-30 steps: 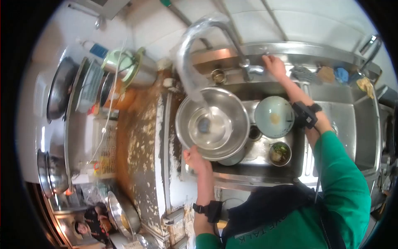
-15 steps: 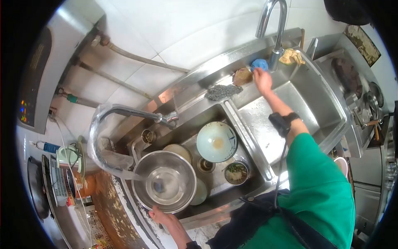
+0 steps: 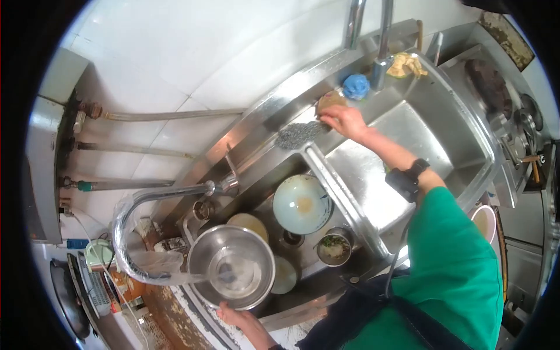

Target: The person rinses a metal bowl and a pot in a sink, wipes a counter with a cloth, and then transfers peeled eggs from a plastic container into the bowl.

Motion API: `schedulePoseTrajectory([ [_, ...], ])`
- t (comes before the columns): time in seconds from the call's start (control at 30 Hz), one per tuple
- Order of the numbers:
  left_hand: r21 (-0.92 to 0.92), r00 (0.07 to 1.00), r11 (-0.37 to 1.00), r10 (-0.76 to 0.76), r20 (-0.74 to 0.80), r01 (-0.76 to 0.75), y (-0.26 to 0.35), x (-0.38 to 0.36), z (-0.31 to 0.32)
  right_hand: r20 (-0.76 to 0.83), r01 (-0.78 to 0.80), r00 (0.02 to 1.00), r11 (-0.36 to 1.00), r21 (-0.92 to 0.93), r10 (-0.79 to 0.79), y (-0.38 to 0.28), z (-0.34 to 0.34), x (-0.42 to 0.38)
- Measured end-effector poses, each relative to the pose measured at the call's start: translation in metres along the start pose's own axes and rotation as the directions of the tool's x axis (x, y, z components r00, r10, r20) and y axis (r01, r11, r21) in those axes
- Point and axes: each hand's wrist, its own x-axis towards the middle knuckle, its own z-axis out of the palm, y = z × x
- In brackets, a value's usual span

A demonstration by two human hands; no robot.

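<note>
My left hand (image 3: 234,318) grips the near rim of a large stainless steel bowl (image 3: 201,248), fingers partly hidden beneath it. Water from the plastic-wrapped tap (image 3: 154,195) runs into the bowl. Over the sink's back ledge, my right hand (image 3: 345,121) reaches with bent fingers slightly apart. Its fingertips are at the right end of a grey steel wool scrubber (image 3: 296,135), just in front of a brown scouring pad (image 3: 331,100); contact is hard to tell. Nothing shows in that hand. A crumpled blue item (image 3: 356,87) lies farther right on the ledge.
The left basin holds a pale blue bowl (image 3: 300,201), a small metal cup with green scraps (image 3: 334,247) and plates partly under the steel bowl. A divider (image 3: 344,195) separates the right basin (image 3: 408,146). A yellowish cloth (image 3: 406,65) lies by the second tap (image 3: 382,52).
My right hand has moved left along the ledge, from the blue item to the steel wool's end. My left hand stays at the bowl's rim. The camera view has shifted.
</note>
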Motion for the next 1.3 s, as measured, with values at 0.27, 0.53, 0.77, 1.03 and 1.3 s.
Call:
schedulePoseTrajectory([
  [0.27,-0.114,0.997,0.991,0.072,-0.013,-0.073,0.014,-0.019,0.024,0.440,0.100,0.896,0.993,-0.065,-0.061,-0.065,0.072,0.010],
  [0.53,-0.160,0.999,0.986,0.049,-0.020,-0.051,0.025,-0.048,0.034,0.649,-0.199,0.728,0.837,0.510,-0.222,-0.248,0.131,-0.092],
  [0.77,-0.203,0.995,0.977,-0.041,0.089,0.059,0.023,-0.067,0.034,0.583,-0.259,0.780,0.732,0.630,-0.226,-0.363,0.197,-0.123],
  [1.03,0.022,0.997,0.997,0.073,0.020,-0.073,0.031,-0.043,0.001,0.555,0.649,0.384,0.643,0.407,-0.738,-0.276,0.200,-0.132],
  [1.3,-0.019,0.999,0.999,0.030,0.040,-0.029,0.029,-0.045,0.013,0.663,0.508,0.448,0.781,0.363,-0.600,-0.275,0.197,-0.165],
])
